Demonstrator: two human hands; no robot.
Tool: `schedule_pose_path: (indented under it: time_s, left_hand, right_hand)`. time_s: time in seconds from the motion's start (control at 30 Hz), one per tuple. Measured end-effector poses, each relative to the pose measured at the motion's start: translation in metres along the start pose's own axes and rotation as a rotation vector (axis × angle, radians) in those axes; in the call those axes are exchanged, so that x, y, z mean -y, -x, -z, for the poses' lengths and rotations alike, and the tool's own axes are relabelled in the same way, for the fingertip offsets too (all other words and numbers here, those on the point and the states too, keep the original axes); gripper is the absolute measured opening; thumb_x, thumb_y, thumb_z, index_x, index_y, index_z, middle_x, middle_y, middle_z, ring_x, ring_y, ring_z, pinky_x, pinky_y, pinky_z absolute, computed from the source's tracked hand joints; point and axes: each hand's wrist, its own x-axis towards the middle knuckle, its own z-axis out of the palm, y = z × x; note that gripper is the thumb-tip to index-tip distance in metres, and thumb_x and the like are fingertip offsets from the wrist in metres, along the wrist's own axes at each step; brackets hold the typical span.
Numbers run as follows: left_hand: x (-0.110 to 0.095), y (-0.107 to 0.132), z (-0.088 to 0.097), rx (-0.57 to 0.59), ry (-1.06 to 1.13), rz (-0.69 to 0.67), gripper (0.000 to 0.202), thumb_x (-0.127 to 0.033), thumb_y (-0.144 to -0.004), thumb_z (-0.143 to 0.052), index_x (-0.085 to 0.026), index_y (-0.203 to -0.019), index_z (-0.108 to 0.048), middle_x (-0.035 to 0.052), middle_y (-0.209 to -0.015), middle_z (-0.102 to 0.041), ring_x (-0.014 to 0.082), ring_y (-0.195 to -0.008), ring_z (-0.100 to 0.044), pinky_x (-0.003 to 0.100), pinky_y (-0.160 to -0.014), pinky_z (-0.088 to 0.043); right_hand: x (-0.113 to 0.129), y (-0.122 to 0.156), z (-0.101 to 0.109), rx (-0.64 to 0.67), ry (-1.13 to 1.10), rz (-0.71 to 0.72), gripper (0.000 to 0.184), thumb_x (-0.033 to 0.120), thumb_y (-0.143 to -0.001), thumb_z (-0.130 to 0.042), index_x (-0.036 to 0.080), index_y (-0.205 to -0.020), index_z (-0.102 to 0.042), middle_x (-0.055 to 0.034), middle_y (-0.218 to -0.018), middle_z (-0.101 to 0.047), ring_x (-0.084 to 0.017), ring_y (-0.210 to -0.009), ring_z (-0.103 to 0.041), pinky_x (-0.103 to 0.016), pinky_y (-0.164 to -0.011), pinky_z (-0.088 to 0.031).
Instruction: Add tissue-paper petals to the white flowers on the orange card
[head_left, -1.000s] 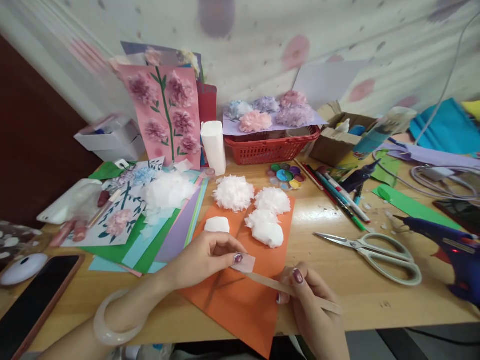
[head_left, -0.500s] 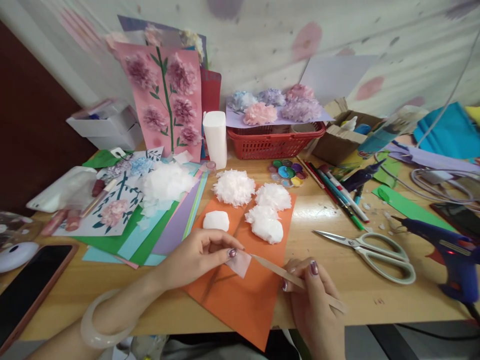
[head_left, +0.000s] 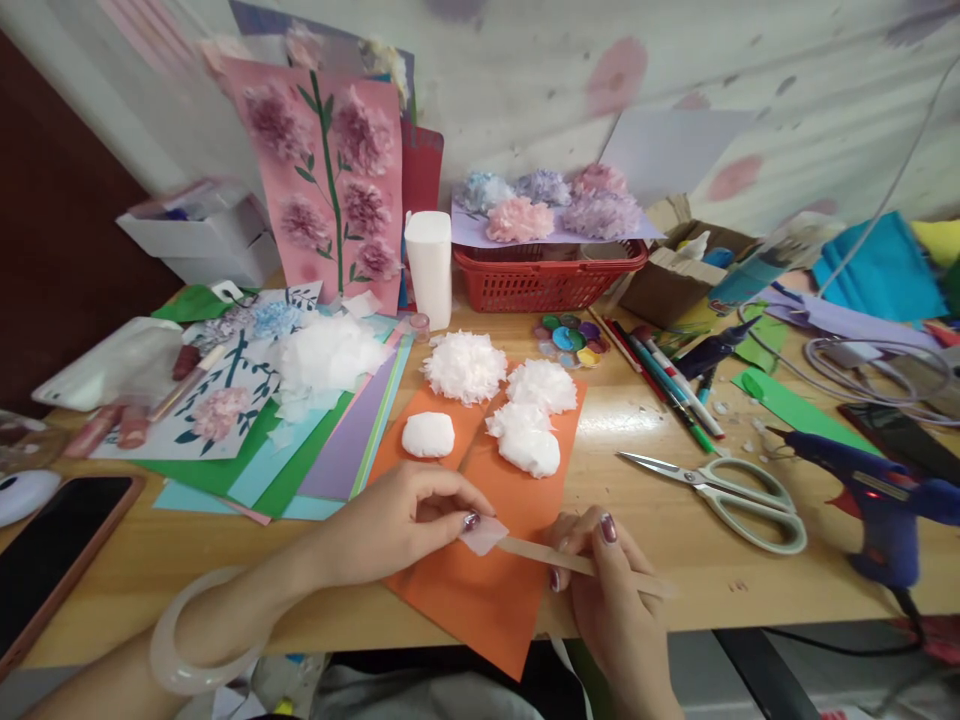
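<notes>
Above the orange sheet (head_left: 472, 620), my left hand (head_left: 420, 510) is pinching a tissue square (head_left: 484, 536); my right hand (head_left: 611, 580) is gripping a flat stick (head_left: 551, 556), tip at the square. Two white pompoms (head_left: 465, 366) are showing full ruffles; one mound (head_left: 526, 440), partial; one pad (head_left: 428, 435), none.

Craft workspace; scissors (head_left: 700, 478); glue gun (head_left: 874, 492)

Over there, I have my left hand (head_left: 409, 522) in a thumb-and-finger pinch, its forearm (head_left: 300, 572) slanting away behind it to the left. Just right of that hand and slightly nearer me, my right hand (head_left: 619, 592) grips too, thumb uppermost, fingers curled beneath and turned toward the left one.
</notes>
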Motion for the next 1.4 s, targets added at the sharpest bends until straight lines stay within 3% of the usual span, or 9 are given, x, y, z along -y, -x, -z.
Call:
schedule_pose_path:
  time_s: [0.4,0.57,0.77,0.9,1.13,1.3,1.4]
  left_hand:
    - [-0.001,0.001,-0.005,-0.027,0.062,0.061,0.014,-0.027,-0.084,-0.069,-0.020,-0.094,-0.075,0.0029,-0.091,-0.080,0.0169,-0.084,-0.073,0.026,-0.077,-0.056]
    - [-0.002,0.004,-0.003,-0.051,0.091,0.043,0.016,-0.022,-0.085,-0.064,-0.020,-0.097,-0.074,0.0028,-0.097,-0.080,0.0174,-0.092,-0.074,0.027,-0.084,-0.057]
    - [0.000,0.007,-0.003,-0.064,0.112,0.085,0.018,-0.032,-0.087,-0.066,-0.021,-0.099,-0.073,0.0039,-0.101,-0.080,0.0190,-0.096,-0.074,0.029,-0.086,-0.057]
    - [0.003,0.006,-0.005,-0.061,0.149,0.113,0.022,-0.033,-0.083,-0.073,-0.020,-0.101,-0.072,0.0037,-0.099,-0.078,0.0185,-0.093,-0.072,0.029,-0.085,-0.058]
    - [0.001,0.006,-0.003,-0.064,0.183,0.081,0.023,-0.024,-0.084,-0.070,-0.020,-0.106,-0.067,0.0017,-0.095,-0.075,0.0169,-0.093,-0.072,0.031,-0.090,-0.056]
    - [0.001,0.003,-0.006,-0.056,0.222,0.085,0.028,-0.024,-0.083,-0.069,-0.021,-0.111,-0.063,0.0017,-0.094,-0.075,0.0168,-0.091,-0.073,0.032,-0.090,-0.056]
    - [0.003,0.001,-0.010,-0.046,0.225,0.103,0.027,-0.022,-0.083,-0.067,-0.020,-0.110,-0.063,0.0020,-0.094,-0.076,0.0172,-0.092,-0.073,0.032,-0.088,-0.056]
  right_hand:
    - [-0.001,-0.002,-0.001,-0.002,-0.001,0.031,0.046,0.053,-0.098,-0.056,0.023,-0.064,-0.064,0.0007,-0.049,-0.053,-0.016,-0.053,-0.053,-0.028,-0.055,-0.044]
    - [-0.004,0.000,0.002,-0.022,-0.014,0.000,0.044,0.052,-0.099,-0.056,0.023,-0.067,-0.065,0.0006,-0.053,-0.054,-0.017,-0.058,-0.056,-0.030,-0.060,-0.047]
    - [-0.005,0.002,0.004,-0.004,0.003,-0.013,0.045,0.055,-0.098,-0.056,0.023,-0.067,-0.065,0.0002,-0.053,-0.054,-0.017,-0.057,-0.055,-0.030,-0.060,-0.046]
    - [-0.002,0.001,0.001,-0.051,-0.013,-0.023,0.045,0.055,-0.097,-0.058,0.022,-0.067,-0.065,0.0005,-0.053,-0.053,-0.016,-0.057,-0.053,-0.030,-0.060,-0.046]
    - [0.003,-0.005,-0.004,-0.174,-0.176,0.098,0.041,0.050,-0.096,-0.062,0.023,-0.065,-0.066,0.0028,-0.048,-0.050,-0.012,-0.050,-0.048,-0.025,-0.054,-0.041]
    - [-0.002,-0.001,0.003,-0.018,-0.141,0.038,0.044,0.049,-0.102,-0.052,0.024,-0.070,-0.068,0.0010,-0.050,-0.052,-0.015,-0.054,-0.050,-0.029,-0.058,-0.043]
    - [-0.004,0.001,0.005,0.009,-0.136,0.042,0.043,0.048,-0.103,-0.050,0.024,-0.072,-0.068,0.0004,-0.052,-0.055,-0.015,-0.054,-0.049,-0.029,-0.057,-0.042]
